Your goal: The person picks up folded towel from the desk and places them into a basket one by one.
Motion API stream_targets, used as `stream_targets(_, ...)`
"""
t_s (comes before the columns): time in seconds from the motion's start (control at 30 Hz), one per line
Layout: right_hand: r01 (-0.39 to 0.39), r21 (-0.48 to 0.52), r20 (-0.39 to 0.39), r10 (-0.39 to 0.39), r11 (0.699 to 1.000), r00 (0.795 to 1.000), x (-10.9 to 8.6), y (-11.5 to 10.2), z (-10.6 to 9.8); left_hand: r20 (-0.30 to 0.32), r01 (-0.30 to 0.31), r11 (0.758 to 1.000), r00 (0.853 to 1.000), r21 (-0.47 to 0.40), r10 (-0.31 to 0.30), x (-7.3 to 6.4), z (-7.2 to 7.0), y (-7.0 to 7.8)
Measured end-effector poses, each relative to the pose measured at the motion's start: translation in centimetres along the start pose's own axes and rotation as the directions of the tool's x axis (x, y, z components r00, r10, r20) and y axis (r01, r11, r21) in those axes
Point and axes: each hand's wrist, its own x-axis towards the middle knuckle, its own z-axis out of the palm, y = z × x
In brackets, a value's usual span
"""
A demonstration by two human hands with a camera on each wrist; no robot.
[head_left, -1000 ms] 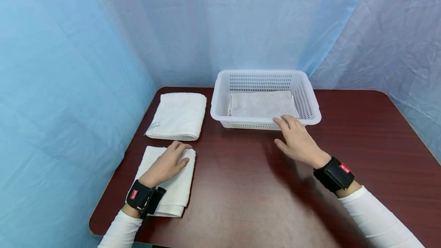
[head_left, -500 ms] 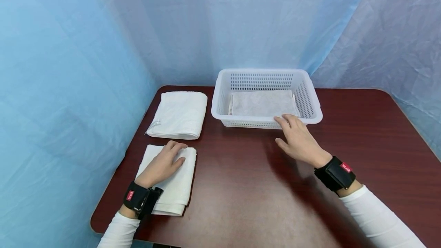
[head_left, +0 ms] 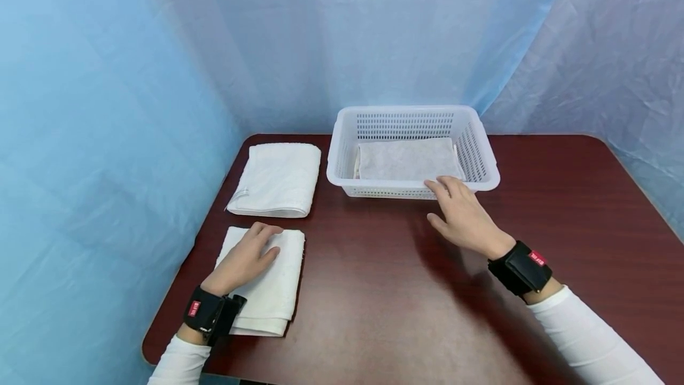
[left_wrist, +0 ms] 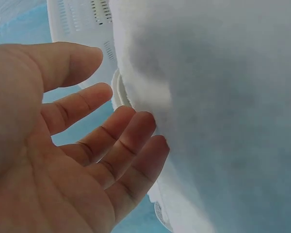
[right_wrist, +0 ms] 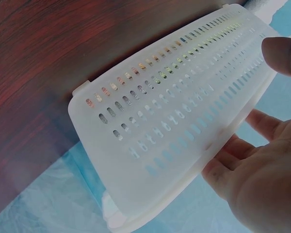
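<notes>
As two bare hands spread out over a dark red-brown table (head_left: pixel 374 290), the left hand (head_left: pixel 243 263) hovers or rests above a folded white towel (head_left: pixel 269 299) near the table's left edge, its fingers loosely bent, its thumb apart and nothing in its grasp; whether the fingertips touch the cloth cannot be told. The towel lies beneath the palm and fingers, its nearer half extending past the wrist toward the person. Its long axis runs away from the person, leaning slightly right at the far end. Just beyond the fingertips sits a far towel (head_left: pixel 278 177), also white, flat and folded, with a rounded fold facing the person. Across the table, the right hand (head_left: pixel 464 215) reaches to the near rim of a white slotted basket (head_left: pixel 385 190), fingertips over the edge at its right portion, thumb standing clear of the wall, the hand relaxed rather than clenched. The basket's long axis runs left to right, as does that of the grey cloth (head_left: pixel 408 159) lying inside. Counted: two white towels on the table, one basket, one grey cloth on top within it, any layers beneath unclear, and two black wristbands (head_left: pixel 519 269), one per arm.
</notes>
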Motion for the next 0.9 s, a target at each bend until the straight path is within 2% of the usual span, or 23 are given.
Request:
stream_targets(0.17, -0.006, 0.0, 0.004, 0.006, 1.0, 1.0, 0.0, 0.0, -0.2, 0.013, -0.01, 1.0, 1.0, 0.009, 0.01, -0.2, -0.2, -0.4)
stream_targets(0.37, 0.006, 0.0, -0.012, -0.006, 1.0, 1.0, 0.0, 0.0, -0.1, 0.008, 0.031, 1.0, 0.999, -0.001, -0.031, -0.7, -0.4, -0.7)
stream_targets(0.9, 0.011, -0.003, -0.012, -0.011, 1.0, 1.0, 0.0, 0.1, -0.1, 0.003, 0.054, 0.998, 0.999, -0.018, -0.054, -1.4, -1.0, -1.9)
